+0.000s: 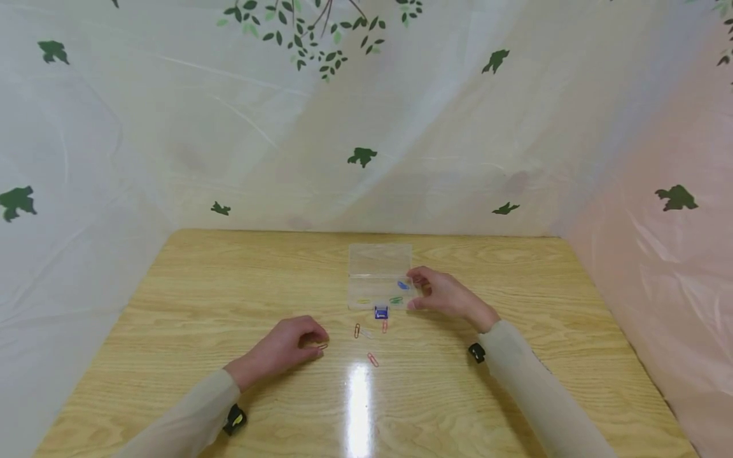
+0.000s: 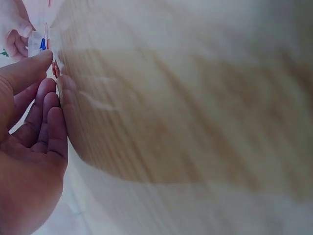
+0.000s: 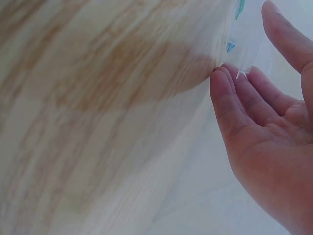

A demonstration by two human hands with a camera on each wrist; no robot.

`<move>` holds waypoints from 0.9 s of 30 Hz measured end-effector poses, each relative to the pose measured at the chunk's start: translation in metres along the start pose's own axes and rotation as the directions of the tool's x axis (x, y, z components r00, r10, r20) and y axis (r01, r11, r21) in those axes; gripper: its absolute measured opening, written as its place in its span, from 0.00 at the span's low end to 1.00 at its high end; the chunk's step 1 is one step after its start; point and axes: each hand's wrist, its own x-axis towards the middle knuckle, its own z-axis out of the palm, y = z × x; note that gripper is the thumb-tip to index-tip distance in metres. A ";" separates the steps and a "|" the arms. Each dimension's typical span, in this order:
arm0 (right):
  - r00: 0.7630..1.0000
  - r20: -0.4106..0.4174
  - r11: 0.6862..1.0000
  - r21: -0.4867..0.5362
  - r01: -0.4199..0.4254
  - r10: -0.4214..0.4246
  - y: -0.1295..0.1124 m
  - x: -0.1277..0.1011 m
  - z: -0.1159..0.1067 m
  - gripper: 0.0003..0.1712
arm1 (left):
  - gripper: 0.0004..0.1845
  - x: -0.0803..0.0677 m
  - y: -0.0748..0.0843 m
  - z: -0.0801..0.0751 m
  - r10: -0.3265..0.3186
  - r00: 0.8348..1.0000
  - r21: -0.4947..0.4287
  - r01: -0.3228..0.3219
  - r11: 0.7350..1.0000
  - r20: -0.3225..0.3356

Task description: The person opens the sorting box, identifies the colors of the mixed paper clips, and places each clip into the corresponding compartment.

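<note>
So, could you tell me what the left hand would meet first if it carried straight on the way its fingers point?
Probably the orange paper clip, just beyond the left hand fingertips; depth is hard to judge.

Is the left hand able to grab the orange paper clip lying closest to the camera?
Probably yes. The orange paper clip lies loose on bare table, just to the right of the left hand, with nothing between them. That hand's fingertips are already at another clip, though.
</note>
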 end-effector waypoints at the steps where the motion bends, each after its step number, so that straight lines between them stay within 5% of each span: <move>1: 1.000 0.000 1.000 -0.003 0.004 -0.004 0.000 0.000 0.000 0.39 | 0.09 0.001 0.001 0.000 0.012 1.000 0.015 -0.012 1.000 0.000; 9: 1.000 0.001 1.000 -0.006 0.009 -0.009 0.000 0.001 -0.001 0.39 | 0.05 0.003 0.004 -0.001 -0.007 1.000 0.163 0.009 0.987 -0.017; 16: 1.000 -0.002 1.000 -0.009 0.006 -0.006 0.000 0.001 -0.001 0.40 | 0.03 0.002 0.003 -0.002 -0.013 1.000 0.141 0.014 0.990 -0.008; 27: 1.000 -0.006 1.000 -0.010 0.015 -0.015 0.000 0.000 0.000 0.40 | 0.06 0.003 0.005 -0.001 0.064 0.998 0.158 -0.062 0.986 -0.005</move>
